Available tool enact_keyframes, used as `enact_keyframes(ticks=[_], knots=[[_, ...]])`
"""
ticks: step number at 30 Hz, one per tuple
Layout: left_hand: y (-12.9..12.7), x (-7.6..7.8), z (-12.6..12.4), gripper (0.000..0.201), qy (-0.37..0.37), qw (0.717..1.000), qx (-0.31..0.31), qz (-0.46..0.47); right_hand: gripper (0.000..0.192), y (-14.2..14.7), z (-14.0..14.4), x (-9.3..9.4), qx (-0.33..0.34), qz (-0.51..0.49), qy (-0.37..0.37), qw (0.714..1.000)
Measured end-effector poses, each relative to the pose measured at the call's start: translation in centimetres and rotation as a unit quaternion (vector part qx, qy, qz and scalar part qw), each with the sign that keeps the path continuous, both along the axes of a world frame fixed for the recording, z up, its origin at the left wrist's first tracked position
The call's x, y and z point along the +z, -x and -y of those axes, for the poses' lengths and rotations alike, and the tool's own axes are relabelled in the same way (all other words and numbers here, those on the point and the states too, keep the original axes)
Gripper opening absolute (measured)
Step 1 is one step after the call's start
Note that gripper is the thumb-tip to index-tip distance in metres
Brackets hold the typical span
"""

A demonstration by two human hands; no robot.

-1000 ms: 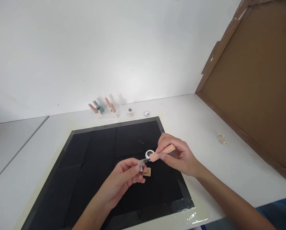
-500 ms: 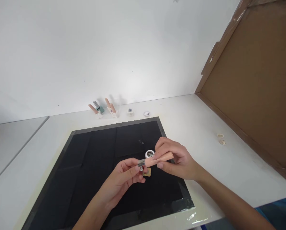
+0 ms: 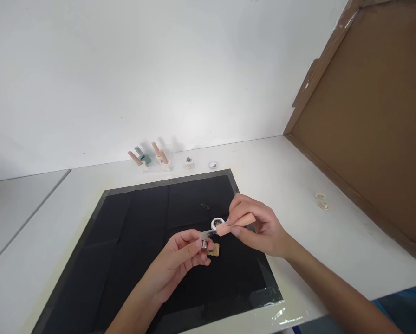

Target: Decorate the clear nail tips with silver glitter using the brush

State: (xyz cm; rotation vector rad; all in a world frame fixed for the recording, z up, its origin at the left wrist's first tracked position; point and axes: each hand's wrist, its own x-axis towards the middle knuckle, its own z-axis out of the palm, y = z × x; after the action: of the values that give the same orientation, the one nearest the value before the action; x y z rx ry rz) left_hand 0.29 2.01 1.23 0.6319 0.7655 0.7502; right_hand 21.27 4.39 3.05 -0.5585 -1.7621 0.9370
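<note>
My right hand (image 3: 258, 225) pinches a peach-handled brush (image 3: 236, 225), pointing down to the left; its tip is too small to make out. My left hand (image 3: 185, 253) is closed on a small silvery piece (image 3: 204, 243). A narrow, flat, pale grey piece (image 3: 206, 234) shows above it, right by the brush end; contact is unclear. Just behind the brush, partly covered, stands a round white jar (image 3: 213, 220) with dark, shiny contents. On the black mat (image 3: 141, 241) a flat yellow piece (image 3: 215, 250) lies beside my left fingertips, partly hidden by them.
Along the wall stand several small bottles with peach or grey caps (image 3: 161, 157), a small clear-white pot (image 3: 189, 162) and a white lid-like disc (image 3: 213, 165). Two cream discs (image 3: 320, 196) lie at right, near a large leaning cardboard panel (image 3: 364, 116).
My right hand has drawn the peach-handled brush slightly up and to the right, uncovering more of the pale grey piece. My left hand has barely moved.
</note>
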Motion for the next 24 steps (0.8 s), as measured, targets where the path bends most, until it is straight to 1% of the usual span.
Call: enact_keyframes(ticks=[4,6,9,12,15,20,24], knots=[[0.2,-0.2,0.0,0.009,0.0,1.0,-0.001,-0.001,0.011,0.0,0.0,0.0,-0.016,-0.017,0.014,1.0],[0.2,-0.2,0.1,0.009,0.0,1.0,-0.001,0.0,0.008,-0.1,0.0,0.0,-0.021,-0.036,0.032,0.999],[0.2,-0.1,0.1,0.009,0.0,1.0,0.0,-0.003,0.004,-0.2,0.0,-0.1,-0.018,-0.081,0.108,0.991],[0.0,0.1,0.0,0.007,0.001,1.0,0.002,-0.011,0.014,0.0,0.0,-0.4,-0.019,-0.122,0.198,0.972],[0.0,0.2,0.0,0.008,0.001,1.0,0.003,-0.017,0.019,0.5,0.0,-0.7,-0.002,-0.13,0.251,0.959],[-0.1,0.2,0.1,0.011,-0.003,1.0,0.007,-0.026,0.023,1.4,0.3,-0.9,0.017,-0.137,0.304,0.943],[-0.1,0.3,0.2,0.013,-0.003,1.0,0.009,-0.028,0.024,1.6,0.3,-0.9,0.019,-0.14,0.316,0.938]])
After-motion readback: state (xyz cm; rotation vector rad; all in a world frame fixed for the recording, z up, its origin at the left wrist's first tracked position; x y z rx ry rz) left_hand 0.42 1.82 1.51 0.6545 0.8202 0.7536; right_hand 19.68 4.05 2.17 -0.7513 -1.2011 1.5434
